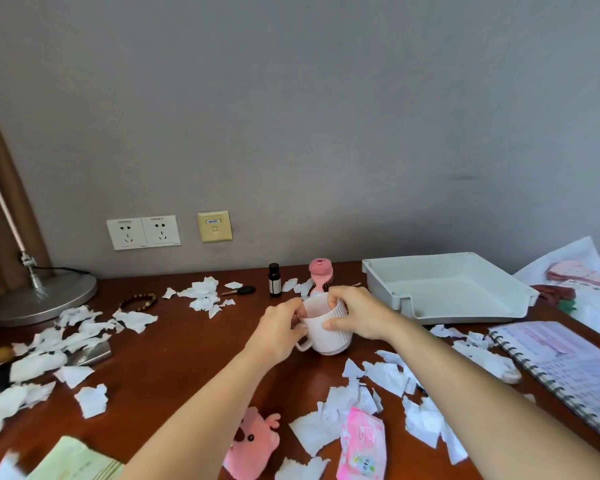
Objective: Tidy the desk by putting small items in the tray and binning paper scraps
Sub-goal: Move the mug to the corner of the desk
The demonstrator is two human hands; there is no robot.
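Near edge: pink plush toy [255, 441], pink wipes packet [361, 445], torn white paper scraps [385, 375] on brown wooden surface [187, 358]. Mid: left hand [279, 329] and right hand [355, 315] both grip closed on ribbed pale pink plastic mug [328, 332], standing on surface. Beyond right: empty white plastic tray [444, 289].

The left hand's [280, 332] fingers [300, 311] hide the cup's [329, 332] near rim, the pink brush's [318, 277] lower end is hidden beyond the right fingers [335, 297], and the notebook [568, 372] runs off the right edge.
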